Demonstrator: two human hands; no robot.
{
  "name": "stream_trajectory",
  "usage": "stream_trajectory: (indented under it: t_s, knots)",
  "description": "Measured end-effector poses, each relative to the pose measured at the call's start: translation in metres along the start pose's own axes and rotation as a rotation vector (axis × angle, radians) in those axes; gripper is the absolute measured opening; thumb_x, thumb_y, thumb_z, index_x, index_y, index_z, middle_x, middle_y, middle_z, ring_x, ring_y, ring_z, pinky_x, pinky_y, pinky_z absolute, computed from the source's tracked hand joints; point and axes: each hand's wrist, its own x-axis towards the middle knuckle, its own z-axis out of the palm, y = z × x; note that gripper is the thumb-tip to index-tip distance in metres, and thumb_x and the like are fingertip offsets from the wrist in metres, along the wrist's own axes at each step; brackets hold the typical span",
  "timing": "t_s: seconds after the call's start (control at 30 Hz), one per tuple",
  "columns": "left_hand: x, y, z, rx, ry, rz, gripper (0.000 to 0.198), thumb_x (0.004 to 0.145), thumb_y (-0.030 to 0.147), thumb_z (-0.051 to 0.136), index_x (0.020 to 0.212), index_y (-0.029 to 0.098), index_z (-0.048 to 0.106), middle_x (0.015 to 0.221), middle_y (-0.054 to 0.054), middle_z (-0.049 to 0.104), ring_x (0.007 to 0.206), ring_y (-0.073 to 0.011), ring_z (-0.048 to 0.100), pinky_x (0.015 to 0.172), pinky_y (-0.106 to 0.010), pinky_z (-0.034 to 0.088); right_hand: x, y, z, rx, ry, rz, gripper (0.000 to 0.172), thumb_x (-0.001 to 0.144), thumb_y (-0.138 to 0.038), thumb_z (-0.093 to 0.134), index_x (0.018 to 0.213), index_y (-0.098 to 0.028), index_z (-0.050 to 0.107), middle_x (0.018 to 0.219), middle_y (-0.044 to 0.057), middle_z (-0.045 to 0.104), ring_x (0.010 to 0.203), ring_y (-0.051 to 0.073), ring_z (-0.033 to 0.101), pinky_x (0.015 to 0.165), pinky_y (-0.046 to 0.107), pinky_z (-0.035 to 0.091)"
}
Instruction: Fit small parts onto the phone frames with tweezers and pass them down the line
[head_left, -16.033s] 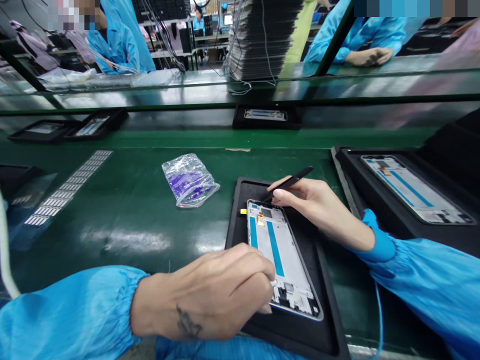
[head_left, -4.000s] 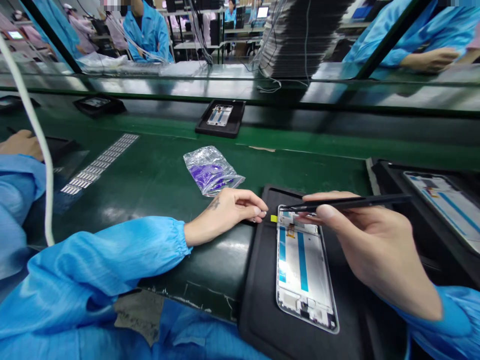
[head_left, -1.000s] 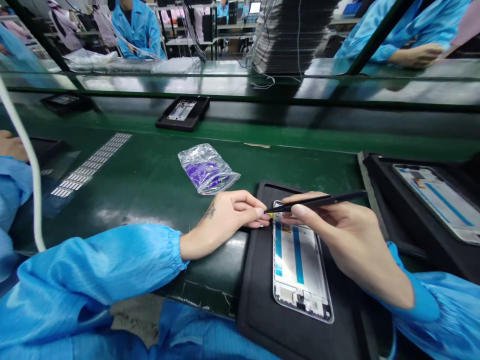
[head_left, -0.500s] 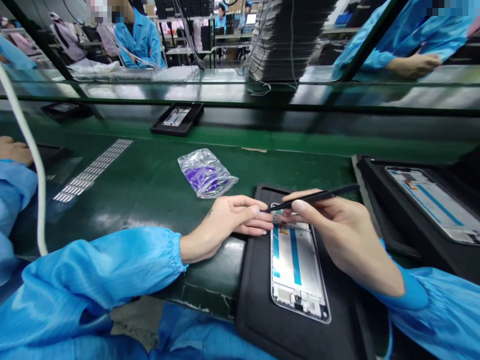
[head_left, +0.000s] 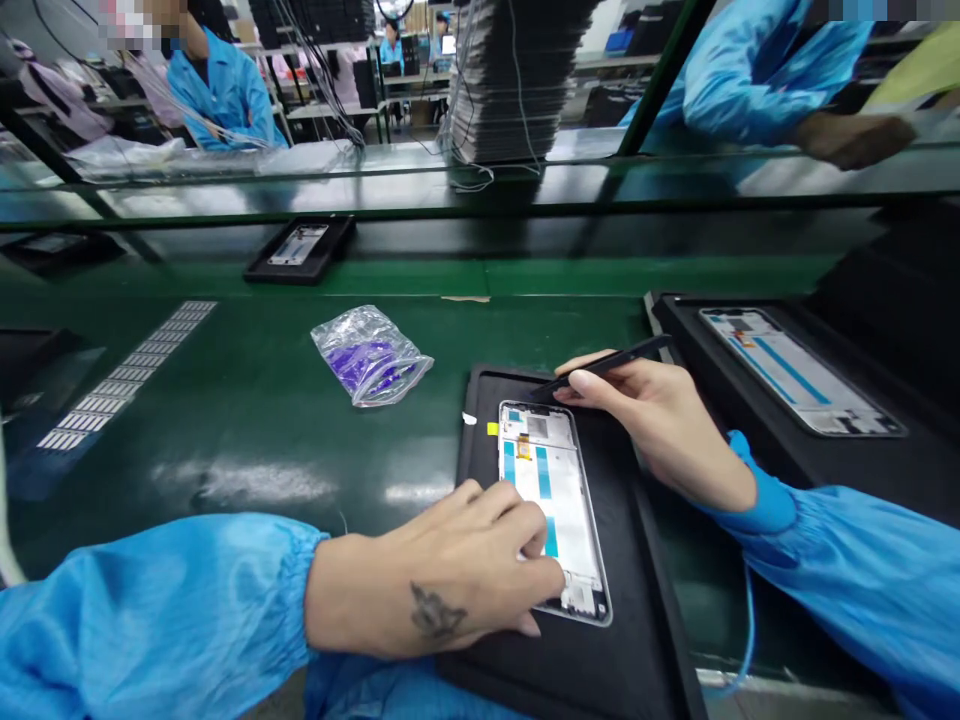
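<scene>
A silver phone frame (head_left: 559, 450) with blue strips lies in a black foam tray (head_left: 645, 600) in front of me. My left hand (head_left: 450, 570) is over the frame's lower left side, fingers bent and closed at its edge; the fingertips are partly hidden. In my right hand (head_left: 652, 410) is a pair of black tweezers (head_left: 615, 360), held between thumb and fingers above the frame's top end. Their tips point left, over the tray. A small yellow tab (head_left: 492, 429) sticks out at the frame's upper left.
A clear zip bag with purple pieces (head_left: 367, 360) lies left of the tray. Farther left is a sheet of silver labels (head_left: 127, 375). Another phone frame (head_left: 802, 375) sits in a tray at right. A tray (head_left: 255, 268) with a frame stands at the back. Co-workers are beyond.
My left hand has moved from the tweezers' tips down to the frame's lower left side, its fingers now curled. My right hand still holds the tweezers, clear of the left. The view has shifted right.
</scene>
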Motion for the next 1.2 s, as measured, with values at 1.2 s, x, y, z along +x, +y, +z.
stream_trajectory:
  t_s: [1.2]
  knots:
    - [-0.001,0.004,-0.037,-0.048,0.235,0.152,0.026,0.098,0.017,0.043,0.079,0.016,0.059,0.09,-0.01,0.063,0.073,-0.0172,0.052,0.068,-0.028,0.051,-0.01,-0.003,0.004,-0.414,-0.195,-0.352,0.02,0.092,-0.036,0.06,0.095,-0.024,0.075,0.1,0.005,0.077,0.088,0.022,0.073,0.077,0.035,0.059]
